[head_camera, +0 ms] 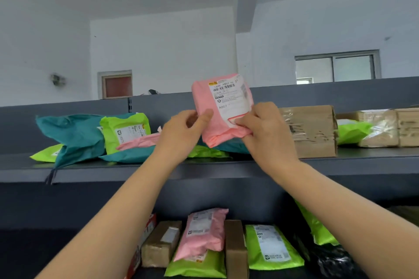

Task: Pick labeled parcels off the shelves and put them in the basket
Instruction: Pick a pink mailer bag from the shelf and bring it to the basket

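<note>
Pink parcel (217,118) with a white label sits upright between my hands above the upper shelf (340,162): left hand (181,133) pinches its left edge, right hand (267,131) grips the lower right corner, seemingly at the label. Teal parcels (74,136) lie left of my grip.

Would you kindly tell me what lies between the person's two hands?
In the head view, the pink labeled parcel lies between the left hand and the right hand; both hands grip its lower part.
</note>
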`<state>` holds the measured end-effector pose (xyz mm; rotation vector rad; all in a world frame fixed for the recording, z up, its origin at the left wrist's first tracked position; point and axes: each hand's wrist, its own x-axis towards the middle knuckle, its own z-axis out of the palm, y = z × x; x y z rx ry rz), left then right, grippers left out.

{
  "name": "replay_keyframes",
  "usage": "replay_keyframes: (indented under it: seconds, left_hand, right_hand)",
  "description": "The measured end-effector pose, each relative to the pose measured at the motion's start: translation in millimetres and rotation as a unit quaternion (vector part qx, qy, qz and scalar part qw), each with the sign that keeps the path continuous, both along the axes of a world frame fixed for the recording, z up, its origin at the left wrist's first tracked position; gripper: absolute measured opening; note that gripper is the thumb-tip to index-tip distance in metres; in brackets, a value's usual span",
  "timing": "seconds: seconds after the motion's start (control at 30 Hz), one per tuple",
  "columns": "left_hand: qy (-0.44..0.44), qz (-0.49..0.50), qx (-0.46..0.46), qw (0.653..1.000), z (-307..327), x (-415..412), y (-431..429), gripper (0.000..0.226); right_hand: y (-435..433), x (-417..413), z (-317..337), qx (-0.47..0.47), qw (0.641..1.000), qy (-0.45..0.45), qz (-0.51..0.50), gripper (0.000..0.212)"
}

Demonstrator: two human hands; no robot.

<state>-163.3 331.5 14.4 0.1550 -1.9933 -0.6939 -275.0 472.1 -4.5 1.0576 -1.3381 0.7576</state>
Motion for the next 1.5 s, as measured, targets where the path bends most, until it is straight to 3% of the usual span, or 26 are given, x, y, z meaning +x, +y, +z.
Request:
replay_keyframes:
  seconds: [0.17,0.37,0.57,0.8,0.93,1.07,1.2,1.37,1.5]
  left_hand:
    - [0.077,-0.054,0.110,0.990,-7,1,33,0.057]
    - [0.185,0.020,0.147,0.971,-9,15,18,0.055]
    - [0.173,-0.001,0.158,0.972,-17,30,-10,0.057]
    - [0.165,-0.019,0.123,0.978,-12,24,-33,0.064]
    - [0.196,-0.005,0.100,0.975,-6,27,-43,0.056]
    - [0.204,0.018,0.122,0.971,-6,33,-63,0.054]
    - [0.206,-0.004,0.164,0.965,-12,35,-83,0.052]
    - [0.221,-0.048,0.204,0.953,-15,38,-94,0.052]
    - [0.220,-0.041,0.206,0.953,-17,37,-102,0.058]
  right_hand:
    - [13,3,-10,0.015,0.997,0.000,0.077,0.024]
    - [25,13,-18,0.132,0.982,-0.105,0.082,0.068]
    - [18,3,-20,0.150,0.969,-0.188,0.064,0.074]
    - [-12,18,-11,0.157,0.965,-0.191,0.085,0.071]
    - [-21,19,-3,0.221,0.951,-0.212,-0.032,0.082]
    - [-22,12,-5,0.226,0.928,-0.256,-0.147,0.057]
    - [-23,11,-7,0.203,0.931,-0.222,-0.207,0.032]
    - [-21,3,-1,0.103,0.961,-0.218,-0.134,0.010]
    - [-16,6,9,0.030,0.971,-0.210,-0.113,0.023]
